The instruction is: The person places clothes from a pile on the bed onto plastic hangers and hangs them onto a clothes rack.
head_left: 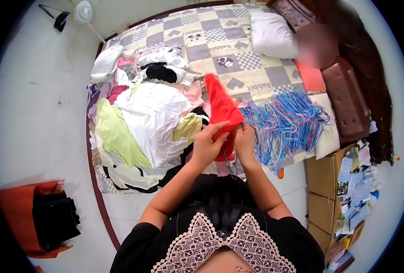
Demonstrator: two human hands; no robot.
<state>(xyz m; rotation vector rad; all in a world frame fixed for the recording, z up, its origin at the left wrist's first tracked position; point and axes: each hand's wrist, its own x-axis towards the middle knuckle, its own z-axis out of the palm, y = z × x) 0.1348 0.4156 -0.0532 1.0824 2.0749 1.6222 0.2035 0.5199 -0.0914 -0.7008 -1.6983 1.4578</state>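
Note:
A bright red garment (222, 107) is held up in front of me, its kind not clear from its folded shape. My left hand (209, 144) is closed on its lower left part, thumb and fingers pinching the cloth. At the lower right corner, my right hand (244, 142) also grips it, fingers mostly hidden. Thin dark lines, perhaps cords or a hanger, hang below my hands. To the left lies a heap of clothes with a white shirt (154, 116) and a lime-green garment (115, 132). Many blue and pink hangers (288, 125) lie bunched on the right.
The bed (238, 50) has a grey and cream patterned sheet and a white pillow (271, 35). Its brown padded headboard (347, 100) is on the right. Cardboard boxes (321, 191) with papers stand at lower right. A white fan (84, 12) is at upper left.

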